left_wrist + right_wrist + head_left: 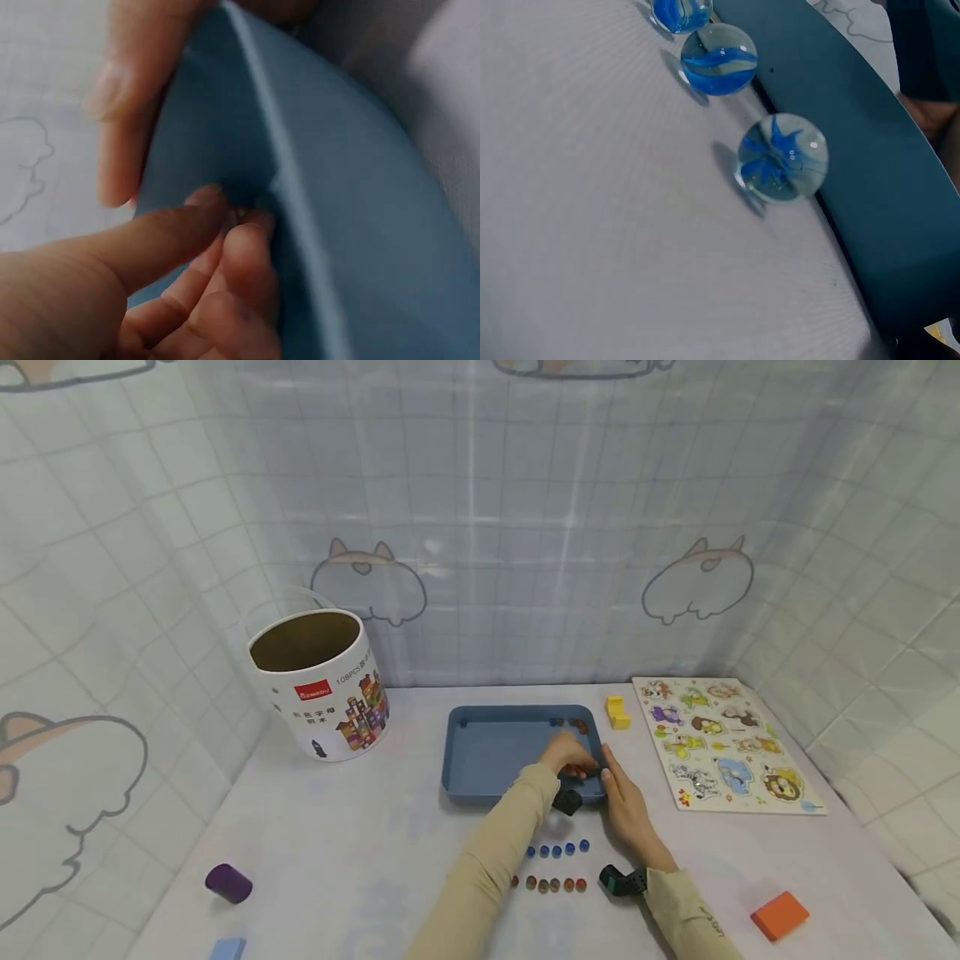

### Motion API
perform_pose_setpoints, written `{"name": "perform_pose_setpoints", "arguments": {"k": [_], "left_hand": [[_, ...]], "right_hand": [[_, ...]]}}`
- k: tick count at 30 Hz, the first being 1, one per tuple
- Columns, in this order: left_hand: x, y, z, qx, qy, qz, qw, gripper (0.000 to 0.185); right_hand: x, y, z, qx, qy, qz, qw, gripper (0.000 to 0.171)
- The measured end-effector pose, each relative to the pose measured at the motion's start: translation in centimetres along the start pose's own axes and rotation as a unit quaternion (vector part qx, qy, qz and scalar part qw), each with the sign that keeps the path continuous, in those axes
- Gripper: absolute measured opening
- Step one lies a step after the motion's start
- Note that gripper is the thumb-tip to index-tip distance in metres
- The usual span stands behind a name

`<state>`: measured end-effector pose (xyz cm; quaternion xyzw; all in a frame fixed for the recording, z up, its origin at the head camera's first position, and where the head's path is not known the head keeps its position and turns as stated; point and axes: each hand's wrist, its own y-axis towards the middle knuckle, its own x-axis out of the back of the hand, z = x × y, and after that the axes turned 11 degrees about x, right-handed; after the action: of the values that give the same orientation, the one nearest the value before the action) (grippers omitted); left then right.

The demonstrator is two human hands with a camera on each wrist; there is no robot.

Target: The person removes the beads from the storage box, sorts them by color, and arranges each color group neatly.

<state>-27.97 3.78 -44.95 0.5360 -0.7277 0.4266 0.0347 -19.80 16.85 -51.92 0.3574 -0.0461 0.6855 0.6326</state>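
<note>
A blue tray (pixel 495 798) stands on the white table, with a few small dark and reddish marbles (pixel 581 725) near its back right corner. Inside its right end my left hand (pixel 567 753) reaches down. The left wrist view shows thumb and fingertips (pixel 206 196) pinching a small glinting marble (pixel 238 216), mostly covered by the fingers. My right hand (pixel 630 810) lies along the outside of the tray's right wall, fingers extended against it. In front of the tray runs a row of blue marbles (pixel 557 852); clear blue-swirled marbles (pixel 783 158) show close up in the right wrist view.
A second row of brownish and red marbles (pixel 555 885) lies nearer. Around stand a white bucket (pixel 330 710), a purple cylinder (pixel 228 883), a light blue block (pixel 228 949), an orange block (pixel 780 916), a yellow block (pixel 618 713) and an animal puzzle board (pixel 723 743).
</note>
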Motion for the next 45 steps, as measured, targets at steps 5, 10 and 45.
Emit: {"name": "perform_pose_setpoints", "arguments": {"k": [5, 10, 45], "left_hand": [[0.3, 0.3, 0.5, -0.006, 0.01, -0.023, 0.9997, 0.021], [3.4, -1.3, 2.1, -0.064, -0.043, 0.005, 0.997, 0.012], [10.3, -12.6, 19.6, -0.129, -0.027, 0.059, 0.9895, 0.014]], "right_hand": [[-0.3, -0.2, 0.2, -0.003, 0.005, 0.007, 1.0, 0.049], [-0.1, -0.1, 0.3, -0.016, 0.004, 0.022, 1.0, 0.051], [0.4, 0.3, 0.1, -0.027, 0.001, 0.037, 0.999, 0.053]]}}
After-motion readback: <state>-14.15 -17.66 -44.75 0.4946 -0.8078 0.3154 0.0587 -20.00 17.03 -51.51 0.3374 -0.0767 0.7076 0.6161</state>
